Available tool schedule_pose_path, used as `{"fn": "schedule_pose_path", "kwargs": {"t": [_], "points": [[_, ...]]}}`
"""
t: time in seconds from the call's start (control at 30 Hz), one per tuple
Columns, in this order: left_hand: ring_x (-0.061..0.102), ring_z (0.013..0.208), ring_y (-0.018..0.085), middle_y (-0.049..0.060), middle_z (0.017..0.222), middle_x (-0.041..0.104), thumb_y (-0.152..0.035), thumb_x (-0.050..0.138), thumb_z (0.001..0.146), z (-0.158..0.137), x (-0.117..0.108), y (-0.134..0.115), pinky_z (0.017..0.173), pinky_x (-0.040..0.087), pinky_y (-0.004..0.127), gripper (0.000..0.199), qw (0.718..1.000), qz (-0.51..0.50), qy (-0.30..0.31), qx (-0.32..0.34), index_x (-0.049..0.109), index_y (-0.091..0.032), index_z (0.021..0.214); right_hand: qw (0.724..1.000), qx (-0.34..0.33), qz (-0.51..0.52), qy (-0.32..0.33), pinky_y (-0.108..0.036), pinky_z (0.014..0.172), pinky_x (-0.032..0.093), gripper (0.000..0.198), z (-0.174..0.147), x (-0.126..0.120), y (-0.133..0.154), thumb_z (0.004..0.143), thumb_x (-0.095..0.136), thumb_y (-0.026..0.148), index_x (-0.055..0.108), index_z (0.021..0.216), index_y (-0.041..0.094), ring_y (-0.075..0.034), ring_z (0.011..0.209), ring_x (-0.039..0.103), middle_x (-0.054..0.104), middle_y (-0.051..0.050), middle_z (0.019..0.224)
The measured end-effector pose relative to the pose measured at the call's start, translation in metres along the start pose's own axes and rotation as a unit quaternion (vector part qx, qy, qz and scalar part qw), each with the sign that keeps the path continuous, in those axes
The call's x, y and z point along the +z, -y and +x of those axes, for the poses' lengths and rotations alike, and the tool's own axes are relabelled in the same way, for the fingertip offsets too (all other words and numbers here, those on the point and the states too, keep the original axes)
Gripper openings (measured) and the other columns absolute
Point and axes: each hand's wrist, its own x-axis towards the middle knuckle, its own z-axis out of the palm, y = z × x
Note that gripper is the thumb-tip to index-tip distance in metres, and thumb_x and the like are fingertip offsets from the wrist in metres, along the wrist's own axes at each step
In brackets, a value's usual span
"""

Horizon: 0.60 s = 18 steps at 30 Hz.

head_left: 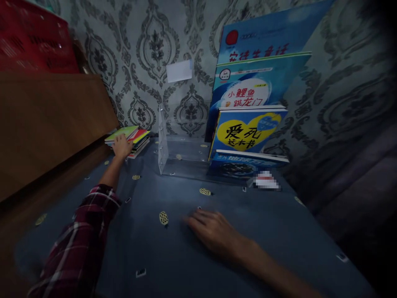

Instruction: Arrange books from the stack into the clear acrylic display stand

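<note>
At the left, my left hand (121, 147) reaches to a stack of thin books (141, 145) beside the wall. Its fingers are bent over the green-covered book (122, 133) on top, and a red and yellow cover shows just under it. My right hand (211, 231) is over the blue cloth, somewhat blurred, with loosely bent fingers and no object seen in it. Between and beyond the hands stands a clear tiered rack (163, 140). Its right side holds several blue picture books, among them one with a yellow heart (248, 130) on its cover.
A blue tablecloth (145, 236) with pineapple prints covers the table. Along the left is a brown wooden box or cabinet side (52, 124), with a red container (37, 41) above it. A blank white card (179, 71) is near the patterned wall (155, 45). Dark fabric hangs at the right.
</note>
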Motion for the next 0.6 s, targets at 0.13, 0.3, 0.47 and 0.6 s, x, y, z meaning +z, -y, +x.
{"fn": "schedule_pose_path", "kwargs": {"t": [0.13,0.3,0.47,0.6], "points": [[0.027,0.155,0.045,0.030,0.158,0.045,-0.043,0.051,0.093,0.025,0.007,0.019,0.117,0.026,0.072,0.057,0.998,0.035,0.055,0.020,0.050,-0.011,0.141,0.997,0.053,0.061,-0.006,-0.032,0.083,0.058,0.027,-0.008,0.010,0.008,0.100,0.048,0.008,0.070,0.103,0.022,-0.020,0.088,0.069,0.073,-0.006,0.090],[0.028,0.154,0.049,0.034,0.154,0.048,-0.061,0.049,0.093,0.053,0.014,0.027,0.114,0.024,0.077,0.067,0.992,0.070,0.103,0.026,0.054,-0.010,0.137,0.989,0.081,0.120,-0.004,-0.033,0.088,0.059,0.025,-0.009,0.008,0.005,0.098,0.050,0.007,0.070,0.105,0.022,-0.019,0.085,0.069,0.073,-0.006,0.093],[0.046,0.142,0.048,0.033,0.146,0.056,-0.064,0.044,0.095,0.060,0.016,0.036,0.113,0.031,0.074,0.065,0.987,0.105,0.114,0.046,0.057,-0.012,0.130,0.989,0.085,0.125,0.003,-0.033,0.081,0.060,0.026,-0.009,0.011,0.004,0.095,0.053,0.006,0.070,0.109,0.021,-0.022,0.090,0.070,0.074,-0.007,0.097],[0.055,0.135,0.045,0.028,0.142,0.061,-0.060,0.049,0.095,0.051,0.013,0.051,0.111,0.037,0.068,0.061,0.980,0.146,0.101,0.091,0.057,-0.013,0.133,0.988,0.085,0.126,-0.005,-0.034,0.080,0.061,0.030,-0.011,0.013,0.004,0.094,0.052,0.005,0.071,0.110,0.020,-0.023,0.090,0.071,0.075,-0.008,0.100]]}}
